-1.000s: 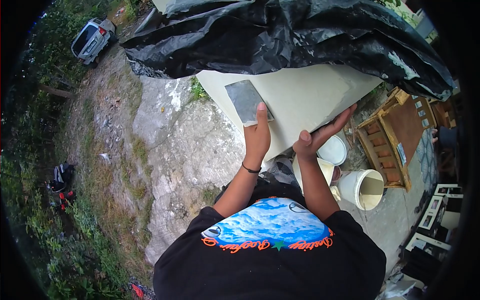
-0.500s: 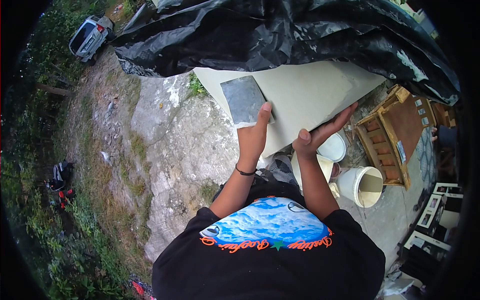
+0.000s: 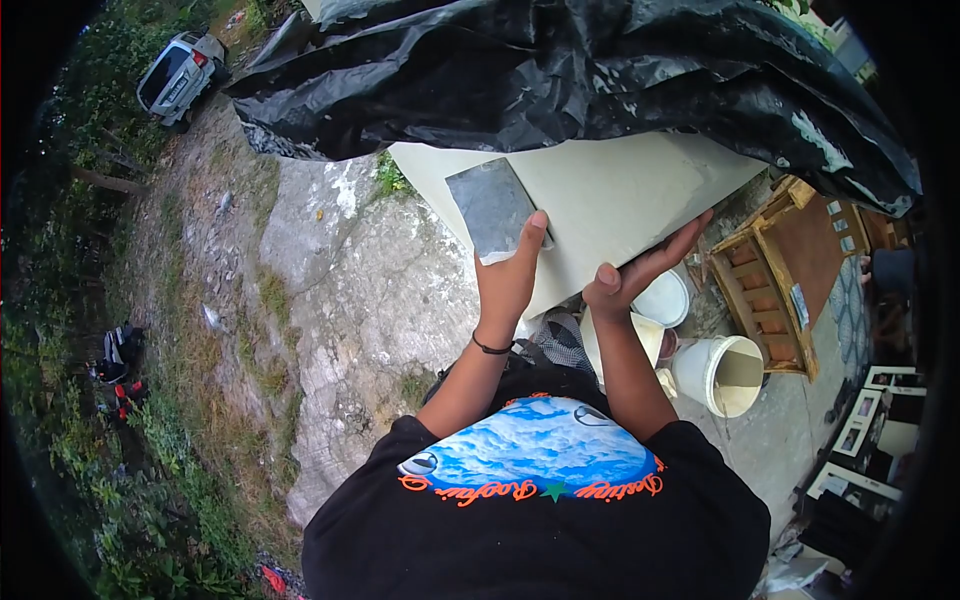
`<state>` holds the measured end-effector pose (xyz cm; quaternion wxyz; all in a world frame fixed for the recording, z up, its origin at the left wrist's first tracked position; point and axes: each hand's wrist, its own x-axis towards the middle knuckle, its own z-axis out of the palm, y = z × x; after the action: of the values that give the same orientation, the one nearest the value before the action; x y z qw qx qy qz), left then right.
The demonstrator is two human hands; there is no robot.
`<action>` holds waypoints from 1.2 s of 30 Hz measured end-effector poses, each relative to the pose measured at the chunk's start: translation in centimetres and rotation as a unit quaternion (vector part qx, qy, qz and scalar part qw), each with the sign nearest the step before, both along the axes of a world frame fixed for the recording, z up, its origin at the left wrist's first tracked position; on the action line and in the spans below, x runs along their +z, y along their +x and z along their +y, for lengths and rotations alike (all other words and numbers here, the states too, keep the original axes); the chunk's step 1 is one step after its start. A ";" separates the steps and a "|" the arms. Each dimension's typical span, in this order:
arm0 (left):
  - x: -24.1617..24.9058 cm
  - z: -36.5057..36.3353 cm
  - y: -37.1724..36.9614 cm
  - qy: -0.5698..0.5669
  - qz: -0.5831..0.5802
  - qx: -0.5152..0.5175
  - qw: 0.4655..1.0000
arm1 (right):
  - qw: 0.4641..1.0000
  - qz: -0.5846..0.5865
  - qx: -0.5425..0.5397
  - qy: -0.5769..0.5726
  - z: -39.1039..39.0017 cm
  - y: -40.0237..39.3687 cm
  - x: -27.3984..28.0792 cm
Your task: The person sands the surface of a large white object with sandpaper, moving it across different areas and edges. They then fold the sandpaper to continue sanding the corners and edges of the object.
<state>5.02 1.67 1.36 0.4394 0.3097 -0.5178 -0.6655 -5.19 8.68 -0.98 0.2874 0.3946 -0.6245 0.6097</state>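
In my left hand (image 3: 508,285) is a square grey sheet (image 3: 492,205) that looks like sandpaper, with pale dust along its near edge. My thumb lies on top of it, and the sheet rests against the face of a smooth, pale board (image 3: 620,185). My right hand (image 3: 635,280) holds the board's right edge, fingers stretched along it and thumb raised. A crumpled black plastic sheet (image 3: 560,80) covers the board's far end.
White buckets (image 3: 700,370) stand below the board, to the right of my right forearm. Beyond them is a wooden furniture frame (image 3: 775,290). Rough concrete ground (image 3: 350,270) stretches left toward grass, and a silver car (image 3: 180,75) is parked at the upper left.
The grey sheet and my left hand have shifted very slightly toward me and to the right. My right hand stays at the board's edge.
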 end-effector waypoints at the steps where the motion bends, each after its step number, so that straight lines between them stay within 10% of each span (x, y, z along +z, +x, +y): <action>1: 0.0 0.0 0.0 0.002 -0.001 -0.004 1.000 | 1.000 0.000 -0.001 0.000 0.0 0.0 0.1; 14: 0.3 -3.3 -3.6 -0.044 -0.020 0.001 0.999 | 1.000 0.007 -0.011 0.019 0.2 0.1 0.5; 15: 2.5 -2.1 -1.9 0.068 -0.249 -0.142 0.956 | 1.000 0.010 -0.011 0.018 0.2 -0.1 0.5; 17: -1.7 1.2 -6.0 -0.237 0.003 0.155 0.959 | 1.000 0.009 -0.008 0.009 0.1 -0.1 0.0; 18: -1.0 1.5 -8.5 -0.320 0.103 0.353 0.873 | 1.000 0.010 -0.004 0.008 0.1 0.0 0.0; 19: -1.7 0.8 -7.5 -0.322 0.104 0.354 0.872 | 1.000 0.007 -0.006 0.008 0.1 0.0 0.0; 22: -2.0 -3.1 -3.2 -0.128 -0.042 0.008 0.991 | 1.000 -0.002 -0.009 0.011 0.3 0.1 0.0; 26: -1.0 -4.8 -2.6 -0.062 -0.065 0.024 0.996 | 0.999 0.011 -0.021 0.022 0.2 0.1 0.3; 30: -2.3 -0.8 -2.6 -0.311 -0.057 0.128 0.940 | 1.000 -0.006 -0.005 0.014 0.0 0.2 0.4; 34: -2.6 -4.7 -3.2 -0.100 -0.009 0.051 0.994 | 1.000 -0.012 -0.003 0.011 0.3 0.1 0.2; 36: -2.3 -6.1 -2.0 0.034 -0.179 -0.064 0.981 | 0.999 0.003 -0.020 0.029 0.4 -0.1 0.1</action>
<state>3.00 -4.44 -0.96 0.2856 0.4048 -0.5833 -0.6436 -5.29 9.09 -0.91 0.2895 0.3920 -0.6490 0.5842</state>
